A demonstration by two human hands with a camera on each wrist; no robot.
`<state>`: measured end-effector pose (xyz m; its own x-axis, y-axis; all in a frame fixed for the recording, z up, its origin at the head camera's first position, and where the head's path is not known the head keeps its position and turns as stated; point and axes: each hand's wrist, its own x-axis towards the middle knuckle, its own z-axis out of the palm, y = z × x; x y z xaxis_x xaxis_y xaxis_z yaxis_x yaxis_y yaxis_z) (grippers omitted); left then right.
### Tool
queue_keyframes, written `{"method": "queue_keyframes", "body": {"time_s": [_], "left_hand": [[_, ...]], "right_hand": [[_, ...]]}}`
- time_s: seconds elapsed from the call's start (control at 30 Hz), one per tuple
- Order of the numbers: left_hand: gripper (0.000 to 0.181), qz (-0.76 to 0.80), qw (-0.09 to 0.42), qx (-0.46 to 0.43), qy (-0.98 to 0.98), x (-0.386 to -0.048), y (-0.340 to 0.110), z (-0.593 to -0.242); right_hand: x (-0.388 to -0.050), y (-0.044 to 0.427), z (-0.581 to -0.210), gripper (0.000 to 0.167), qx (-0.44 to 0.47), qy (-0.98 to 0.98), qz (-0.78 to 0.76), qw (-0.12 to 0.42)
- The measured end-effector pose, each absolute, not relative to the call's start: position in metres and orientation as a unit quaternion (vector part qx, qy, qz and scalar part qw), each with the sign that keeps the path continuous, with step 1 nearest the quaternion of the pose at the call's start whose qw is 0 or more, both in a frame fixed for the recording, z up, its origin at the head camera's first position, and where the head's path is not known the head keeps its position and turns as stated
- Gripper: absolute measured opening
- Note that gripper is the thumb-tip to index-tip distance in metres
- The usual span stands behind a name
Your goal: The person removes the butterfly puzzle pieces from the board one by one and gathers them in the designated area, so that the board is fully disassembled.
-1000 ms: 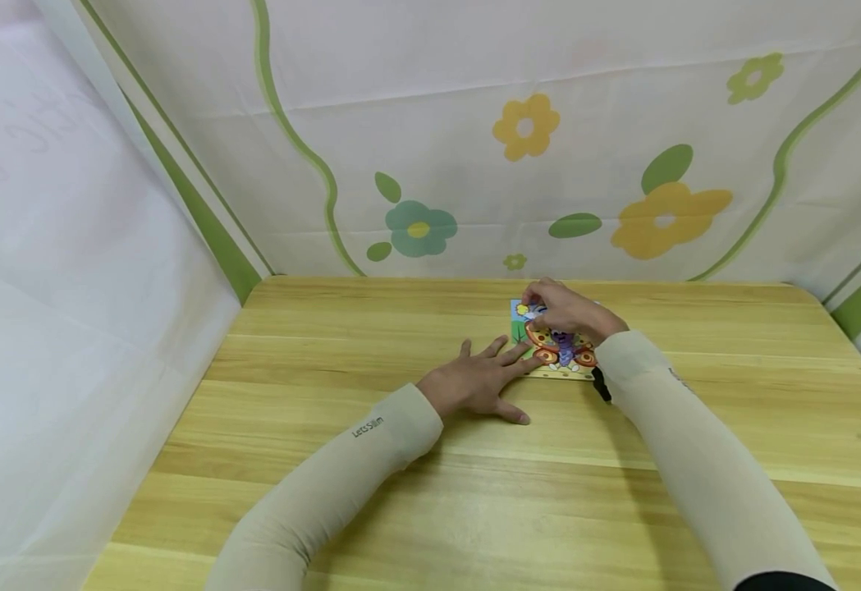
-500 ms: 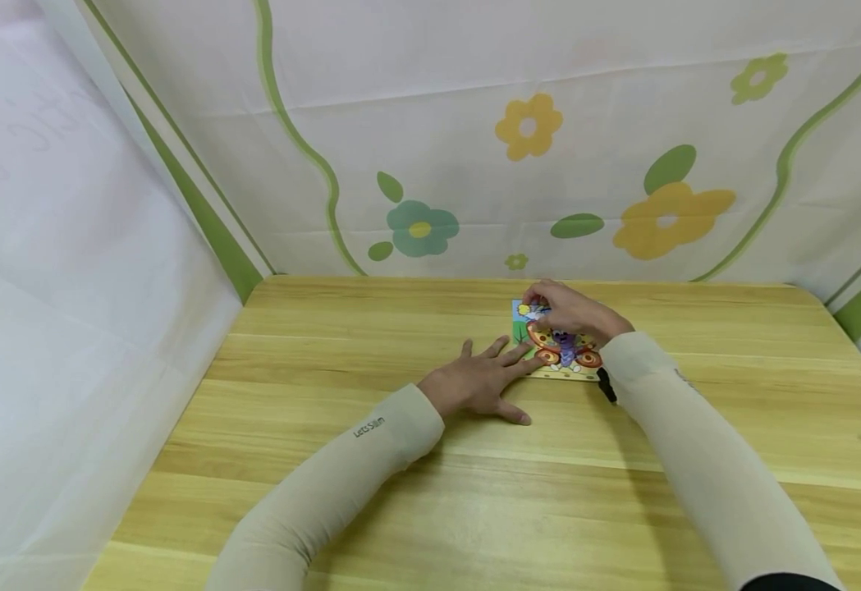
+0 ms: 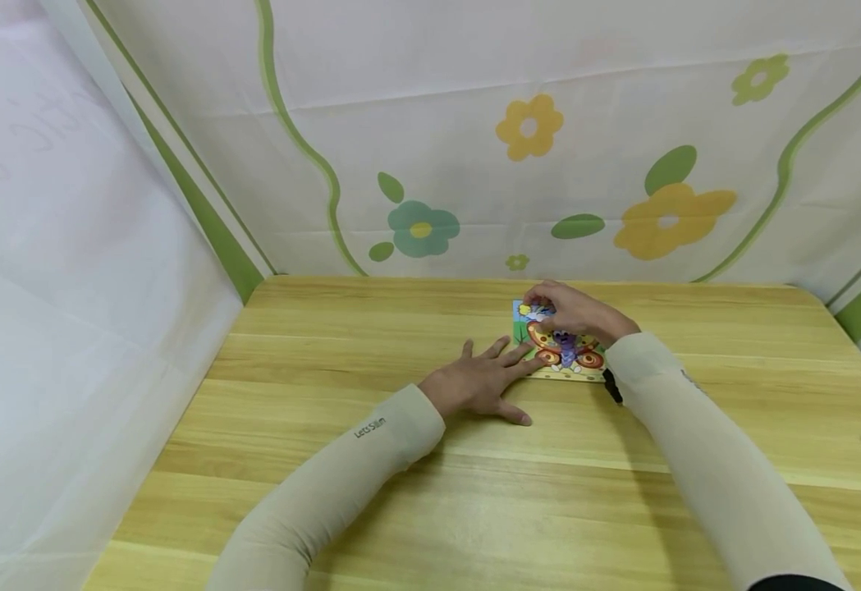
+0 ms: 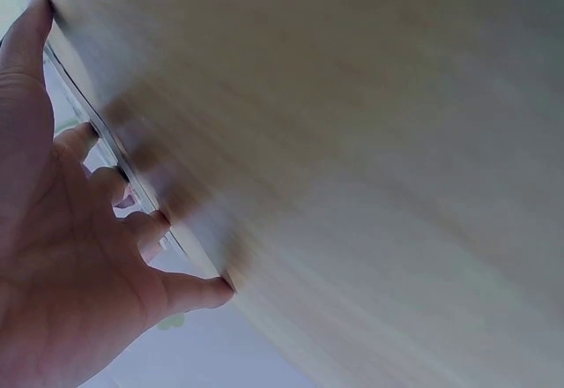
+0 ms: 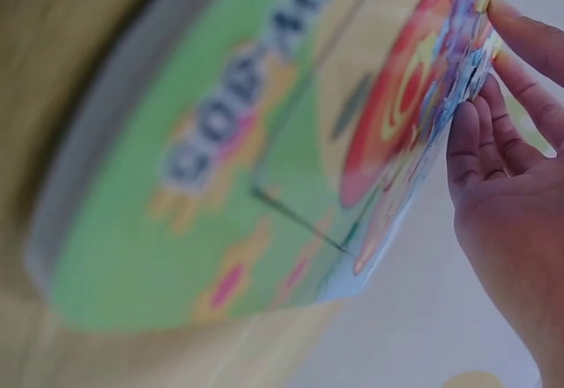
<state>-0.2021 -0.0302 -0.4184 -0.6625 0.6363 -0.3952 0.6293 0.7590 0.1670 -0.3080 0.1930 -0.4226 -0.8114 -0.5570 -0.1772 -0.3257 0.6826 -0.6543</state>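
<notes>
A flat butterfly jigsaw puzzle (image 3: pixel 568 355) lies near the table's far edge, its butterfly purple-bodied with red and yellow wings. My left hand (image 3: pixel 478 386) is spread flat with fingertips on the puzzle's lower left edge and the thumb on the wood. Over the upper left part, my right hand (image 3: pixel 574 312) bends its fingers down and pinches a puzzle piece (image 3: pixel 537 312) at the surface. In the right wrist view, thumb and fingertips meet the pieces at the puzzle's far side; the pinched piece is mostly hidden. The left wrist view shows the left fingertips (image 4: pixel 216 291) touching down.
The wooden table (image 3: pixel 371 328) stretches around the puzzle on all sides. Behind it hangs a white flowered cloth (image 3: pixel 474 180), with another white cloth wall (image 3: pixel 68 287) at the left. A small black object (image 3: pixel 611 386) shows beside the right sleeve.
The right wrist and sleeve have shifted slightly to the right, while the fingertips stay at the puzzle's upper left. The left hand has kept its place.
</notes>
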Motion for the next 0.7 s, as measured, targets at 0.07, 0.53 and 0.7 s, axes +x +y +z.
{"method": "queue_keyframes", "body": {"time_s": [0.07,0.53,0.7], "left_hand": [[0.097,0.008,0.218,0.348,0.912,-0.2023,-0.0303,-0.4189],[0.097,0.007,0.215,0.349,0.912,-0.2024,-0.0297,-0.4198],[0.097,0.007,0.216,0.349,0.912,-0.2023,-0.0296,-0.4196]], "right_hand": [[-0.3075,0.1935,-0.4232,0.047,-0.247,0.898,-0.316,0.183],[-0.3057,0.1962,-0.429,0.049,-0.236,0.901,-0.322,0.17],[-0.3052,0.1972,-0.4294,0.048,-0.24,0.902,-0.318,0.164]]}}
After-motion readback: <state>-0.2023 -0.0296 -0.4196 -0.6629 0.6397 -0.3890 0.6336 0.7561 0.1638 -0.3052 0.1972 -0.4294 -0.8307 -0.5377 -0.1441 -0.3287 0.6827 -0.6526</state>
